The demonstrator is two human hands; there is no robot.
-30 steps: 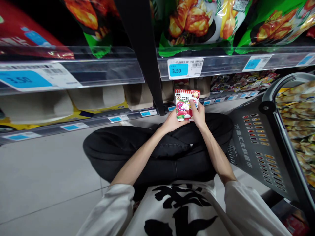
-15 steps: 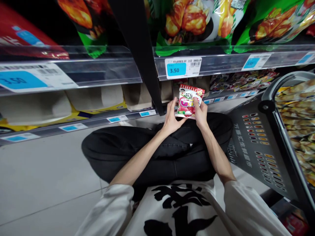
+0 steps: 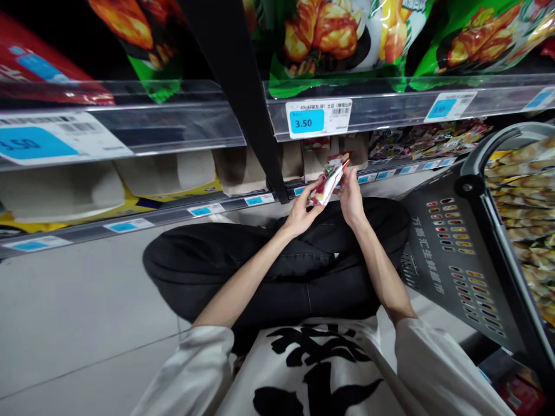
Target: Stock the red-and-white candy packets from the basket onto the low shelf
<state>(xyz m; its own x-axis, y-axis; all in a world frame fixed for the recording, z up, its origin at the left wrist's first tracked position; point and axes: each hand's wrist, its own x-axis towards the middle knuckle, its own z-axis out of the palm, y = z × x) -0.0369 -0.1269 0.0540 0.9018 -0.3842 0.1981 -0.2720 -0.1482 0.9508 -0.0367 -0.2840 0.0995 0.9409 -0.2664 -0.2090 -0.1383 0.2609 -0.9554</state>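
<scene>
A small red and white snack packet is turned edge-on above my crossed legs, at the front of the bottom shelf. My left hand grips its near left end between thumb and fingers. On the other side, my right hand has its fingers stretched upward, close beside the packet. Whether those fingertips still touch the packet cannot be made out. Beyond it, cardboard display boxes stand on the bottom shelf, and a bit of red packaging shows in one of them.
A grey shopping basket stands at my right, with many yellowish packets seen past its rim. Overhead, a shelf edge with price tags holds large green snack bags. A black upright post divides the shelving.
The packet has turned from face-on to edge-on, showing its white side. My right hand has let its thumb off the packet's front and straightened its fingers; my left hand keeps its grip.
</scene>
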